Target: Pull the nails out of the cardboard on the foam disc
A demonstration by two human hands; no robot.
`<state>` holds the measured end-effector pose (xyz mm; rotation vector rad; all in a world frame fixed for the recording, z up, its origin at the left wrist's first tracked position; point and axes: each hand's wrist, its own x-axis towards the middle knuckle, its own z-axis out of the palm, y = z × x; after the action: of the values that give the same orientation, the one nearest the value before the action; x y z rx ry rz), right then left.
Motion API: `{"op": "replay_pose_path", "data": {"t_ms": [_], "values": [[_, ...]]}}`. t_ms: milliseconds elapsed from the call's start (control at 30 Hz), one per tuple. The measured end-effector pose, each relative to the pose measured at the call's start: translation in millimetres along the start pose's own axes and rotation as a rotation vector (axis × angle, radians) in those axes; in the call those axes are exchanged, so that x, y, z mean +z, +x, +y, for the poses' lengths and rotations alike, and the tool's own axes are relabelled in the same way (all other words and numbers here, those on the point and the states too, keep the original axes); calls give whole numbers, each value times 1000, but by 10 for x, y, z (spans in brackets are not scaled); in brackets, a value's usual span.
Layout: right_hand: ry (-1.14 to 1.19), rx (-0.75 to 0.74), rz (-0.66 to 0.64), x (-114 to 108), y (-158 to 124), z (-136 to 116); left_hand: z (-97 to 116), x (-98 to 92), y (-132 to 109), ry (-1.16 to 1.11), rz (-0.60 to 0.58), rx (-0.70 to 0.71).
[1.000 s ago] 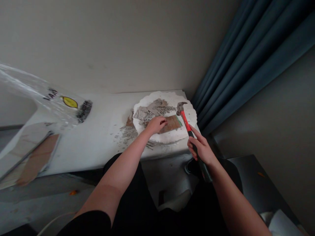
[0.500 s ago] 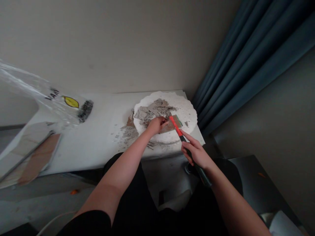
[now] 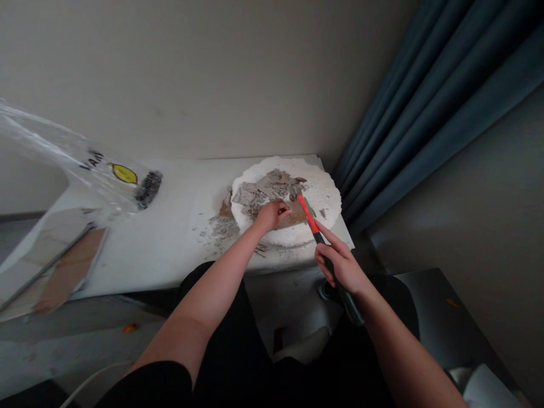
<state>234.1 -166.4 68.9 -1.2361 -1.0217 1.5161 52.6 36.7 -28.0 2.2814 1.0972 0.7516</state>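
Note:
My right hand [image 3: 340, 260] is wrapped round the dark grip of a hammer [image 3: 309, 215] with a red neck. The hammer's grey head is over the broken grey pieces [image 3: 270, 184] on a white scalloped slab [image 3: 327, 192]. Beside the head lies a flat brown piece [image 3: 293, 218], with a bit of green at its right edge. My left hand [image 3: 272, 215] rests at the left of this piece, thumb and fingers pinched together. What they pinch, if anything, is too small to make out.
Grey crumbs [image 3: 225, 226] lie on the white table [image 3: 170, 243] left of the slab. A clear plastic bag [image 3: 106, 170] with a yellow lemon print stands further left, near a metal bar [image 3: 51, 263] and a brown strip [image 3: 70, 272]. A blue curtain [image 3: 408, 113] hangs at right.
The hammer head has lifted slightly and shifted away from me, showing above the brown piece. My left hand stays in nearly the same spot.

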Motion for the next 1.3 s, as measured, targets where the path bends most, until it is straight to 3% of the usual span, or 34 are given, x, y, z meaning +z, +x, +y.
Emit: {"op": "replay_pose_path", "data": {"t_ms": [267, 733, 833, 967, 1100, 1300], "values": [[30, -23, -3, 27, -100, -58, 24, 22, -10, 39, 0, -32], [-3, 21, -15, 58, 2, 74, 47, -25, -17, 66, -37, -87], [6, 51, 10, 58, 19, 121, -3, -103, -36, -18, 16, -72], [3, -22, 3, 81, -22, 72, -74, -148, -76, -125, 76, -90], [13, -41, -48, 111, -60, 20, -59, -83, -81, -74, 73, -25], [-2, -15, -27, 133, -49, 48, -29, -10, -59, -3, 96, 1]]}}
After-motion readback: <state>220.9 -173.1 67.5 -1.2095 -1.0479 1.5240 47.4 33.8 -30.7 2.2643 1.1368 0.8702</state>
